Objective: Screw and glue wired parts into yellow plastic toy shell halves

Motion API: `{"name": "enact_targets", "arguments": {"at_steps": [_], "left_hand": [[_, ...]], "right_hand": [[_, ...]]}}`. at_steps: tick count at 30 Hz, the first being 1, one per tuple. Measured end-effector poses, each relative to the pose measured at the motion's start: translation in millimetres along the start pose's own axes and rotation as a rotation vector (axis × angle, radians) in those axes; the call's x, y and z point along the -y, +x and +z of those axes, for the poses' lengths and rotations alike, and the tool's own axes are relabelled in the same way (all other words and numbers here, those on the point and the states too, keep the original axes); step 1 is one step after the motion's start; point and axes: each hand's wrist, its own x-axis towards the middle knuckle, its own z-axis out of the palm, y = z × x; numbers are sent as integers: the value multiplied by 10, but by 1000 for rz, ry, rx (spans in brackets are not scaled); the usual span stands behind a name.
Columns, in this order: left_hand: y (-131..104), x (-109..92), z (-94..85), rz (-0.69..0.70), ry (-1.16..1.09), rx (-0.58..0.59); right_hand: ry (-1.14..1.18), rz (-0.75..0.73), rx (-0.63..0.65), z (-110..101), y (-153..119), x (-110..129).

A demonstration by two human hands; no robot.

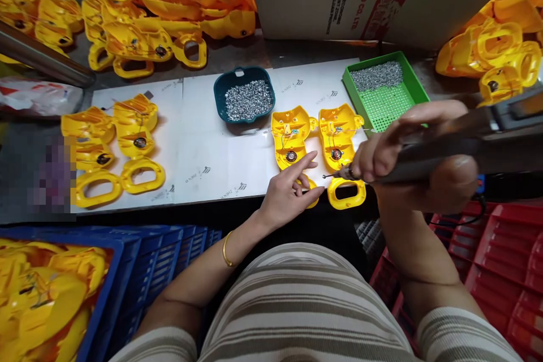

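My right hand (392, 141) is wrapped round a dark electric screwdriver (470, 144). Its thin bit points left, and a small dark piece, perhaps a screw, shows at the tip. Just below and left of that tip is the loop handle of a yellow plastic shell half (337, 130) with wires and a round speaker-like part inside. Beside it lies a matching yellow shell half (291, 130). Over that one's lower end is my left hand (286, 192), index finger and thumb spread, the other fingers partly bent. Whether it touches the shell I cannot tell.
A dark teal basket (220, 99) and a green tray (354, 96) hold small metal screws. Two more yellow shells (136, 124) lie on the left. Yellow shells are piled behind, near a cardboard box (305, 0). Blue (148, 271) and red crates (500, 249) flank me.
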Motion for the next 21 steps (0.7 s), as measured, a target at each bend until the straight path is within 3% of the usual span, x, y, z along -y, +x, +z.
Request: {"name": "enact_targets", "arguments": {"at_steps": [3, 6, 9, 13, 21], "left_hand": [[-25, -10, 43, 295, 308, -51], [-63, -40, 171, 450, 546, 99], [-80, -76, 328, 458, 695, 284], [-60, -72, 448, 428, 796, 391], [-47, 3, 431, 445, 854, 333]], "right_hand": [[-77, -100, -84, -127, 41, -6], [-115, -124, -122, -246, 49, -87], [-134, -128, -144, -311, 39, -217], [-161, -173, -178, -312, 57, -402], [-110, -160, -148, -231, 96, -587]]}}
